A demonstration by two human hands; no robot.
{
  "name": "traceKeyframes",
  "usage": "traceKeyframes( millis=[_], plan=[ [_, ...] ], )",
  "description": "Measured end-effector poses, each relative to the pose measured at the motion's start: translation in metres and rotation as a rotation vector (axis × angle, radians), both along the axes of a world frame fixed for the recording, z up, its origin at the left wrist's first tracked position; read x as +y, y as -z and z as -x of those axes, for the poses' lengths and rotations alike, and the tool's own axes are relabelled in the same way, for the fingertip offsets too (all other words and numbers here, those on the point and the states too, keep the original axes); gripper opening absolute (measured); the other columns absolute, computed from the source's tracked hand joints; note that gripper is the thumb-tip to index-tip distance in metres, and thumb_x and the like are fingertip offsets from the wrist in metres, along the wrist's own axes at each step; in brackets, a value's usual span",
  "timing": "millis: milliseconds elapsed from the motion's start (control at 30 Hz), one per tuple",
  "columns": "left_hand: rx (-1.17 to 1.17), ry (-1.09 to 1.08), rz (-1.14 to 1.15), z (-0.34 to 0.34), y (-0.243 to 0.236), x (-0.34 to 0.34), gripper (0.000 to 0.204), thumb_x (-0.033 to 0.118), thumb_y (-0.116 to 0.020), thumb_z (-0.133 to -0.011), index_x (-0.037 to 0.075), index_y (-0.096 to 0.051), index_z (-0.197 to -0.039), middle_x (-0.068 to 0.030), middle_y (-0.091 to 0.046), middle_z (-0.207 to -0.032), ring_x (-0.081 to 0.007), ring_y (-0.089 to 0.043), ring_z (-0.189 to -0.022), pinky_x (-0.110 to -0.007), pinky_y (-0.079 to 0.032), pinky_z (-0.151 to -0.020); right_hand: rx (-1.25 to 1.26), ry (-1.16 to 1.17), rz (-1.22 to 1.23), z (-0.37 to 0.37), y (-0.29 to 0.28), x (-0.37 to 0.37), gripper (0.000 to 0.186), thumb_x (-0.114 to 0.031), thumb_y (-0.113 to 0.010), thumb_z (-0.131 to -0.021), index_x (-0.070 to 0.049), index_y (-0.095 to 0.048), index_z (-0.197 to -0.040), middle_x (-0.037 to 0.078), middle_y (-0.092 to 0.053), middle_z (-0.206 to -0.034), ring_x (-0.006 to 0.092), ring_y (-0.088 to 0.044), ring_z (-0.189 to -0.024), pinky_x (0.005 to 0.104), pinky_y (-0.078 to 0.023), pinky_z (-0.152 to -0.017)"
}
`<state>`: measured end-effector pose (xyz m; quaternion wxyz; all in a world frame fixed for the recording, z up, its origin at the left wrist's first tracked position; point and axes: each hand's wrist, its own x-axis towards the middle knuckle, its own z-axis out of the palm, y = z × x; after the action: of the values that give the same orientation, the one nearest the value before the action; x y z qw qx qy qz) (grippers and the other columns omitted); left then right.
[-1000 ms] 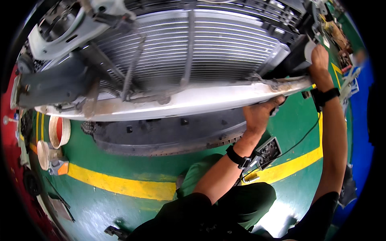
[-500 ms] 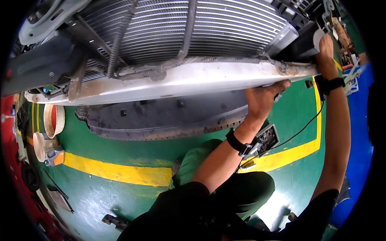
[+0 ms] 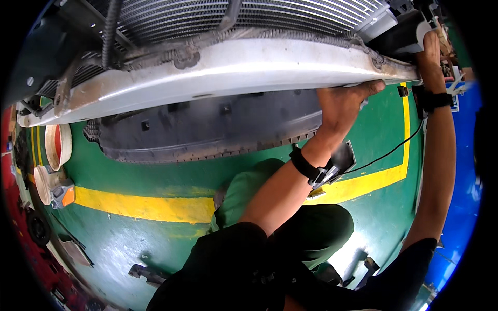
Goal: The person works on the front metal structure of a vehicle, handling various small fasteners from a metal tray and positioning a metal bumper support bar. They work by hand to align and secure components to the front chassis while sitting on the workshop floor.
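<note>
A long white crossbeam [image 3: 233, 65] at the front of a vehicle spans the upper view, under a finned radiator [image 3: 181, 18]. My left hand [image 3: 342, 103] is pressed up to the beam's underside, right of the middle. Its thumb points right, and the other fingers are mostly hidden; it closes round something grey, too little shown to name. At the beam's right end, my right hand [image 3: 430, 49] reaches up beside a black part [image 3: 399, 33] with a pale rounded end. The right fingers are hidden behind it. Both wrists wear black straps.
A dark plastic undertray [image 3: 202, 127] lies on the green floor below the beam. White buckets [image 3: 57, 145] and an orange-grey tool [image 3: 63, 194] stand at left. An open case [image 3: 342, 158] and a black cable [image 3: 391, 155] are near my left wrist. Yellow lines cross the floor.
The view has shifted, so the beam and undertray sit lower-left and higher in the picture. Both hands stay at about the same places along the beam.
</note>
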<state>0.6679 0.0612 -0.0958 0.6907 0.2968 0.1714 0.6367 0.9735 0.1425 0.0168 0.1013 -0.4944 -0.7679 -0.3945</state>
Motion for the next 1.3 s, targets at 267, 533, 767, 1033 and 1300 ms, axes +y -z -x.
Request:
traceKeyframes(
  millis=[267,533,767,1033,1300],
  plan=[
    [-0.027,-0.017,-0.017,-0.005,0.0,0.0,0.024,0.013,-0.084,-0.077,0.001,-0.074,-0.094,-0.0046,-0.073,-0.09,-0.015,-0.065,-0.082,-0.028,-0.052,-0.082,0.004,0.037,0.033,0.003,-0.008,0.004,0.052,0.0,-0.068,-0.071,0.005,-0.055,-0.121,0.026,-0.057,-0.12,0.045,-0.054,-0.113,0.0475,-0.046,-0.096],
    [-0.044,-0.054,0.005,-0.005,-0.001,0.0,0.025,0.009,-0.086,-0.074,-0.001,-0.073,-0.092,-0.0061,-0.072,-0.087,-0.0146,-0.066,-0.079,-0.027,-0.053,-0.075,0.026,0.055,0.049,0.006,-0.006,0.009,0.047,-0.002,-0.066,-0.073,0.005,-0.057,-0.119,0.025,-0.059,-0.118,0.0434,-0.057,-0.11,0.0471,-0.048,-0.094],
    [-0.012,-0.149,-0.067,-0.011,0.005,0.003,0.029,0.002,-0.088,-0.069,-0.003,-0.072,-0.093,-0.0079,-0.073,-0.086,-0.0166,-0.067,-0.076,-0.029,-0.055,-0.073,0.031,0.07,0.055,0.011,-0.01,0.013,0.043,-0.003,-0.065,-0.075,0.004,-0.058,-0.117,0.024,-0.061,-0.116,0.042,-0.059,-0.108,0.0467,-0.049,-0.092],
    [0.013,-0.138,-0.059,-0.011,0.006,0.001,0.03,0.0,-0.087,-0.068,-0.003,-0.071,-0.093,-0.0084,-0.073,-0.089,-0.0181,-0.068,-0.08,-0.031,-0.055,-0.078,0.04,0.095,0.058,0.012,-0.011,0.013,0.039,-0.004,-0.064,-0.077,0.003,-0.06,-0.116,0.023,-0.063,-0.114,0.0404,-0.061,-0.106,0.0462,-0.05,-0.09],
    [-0.002,-0.135,-0.077,-0.016,0.003,0.001,0.028,0.016,-0.088,-0.073,-0.001,-0.074,-0.092,-0.0068,-0.073,-0.085,-0.0156,-0.066,-0.076,-0.028,-0.054,-0.076,0.046,0.145,0.06,0.018,-0.017,0.005,0.035,-0.006,-0.062,-0.08,0.002,-0.062,-0.114,0.023,-0.064,-0.112,0.0389,-0.063,-0.104,0.0458,-0.052,-0.088]
  ],
)
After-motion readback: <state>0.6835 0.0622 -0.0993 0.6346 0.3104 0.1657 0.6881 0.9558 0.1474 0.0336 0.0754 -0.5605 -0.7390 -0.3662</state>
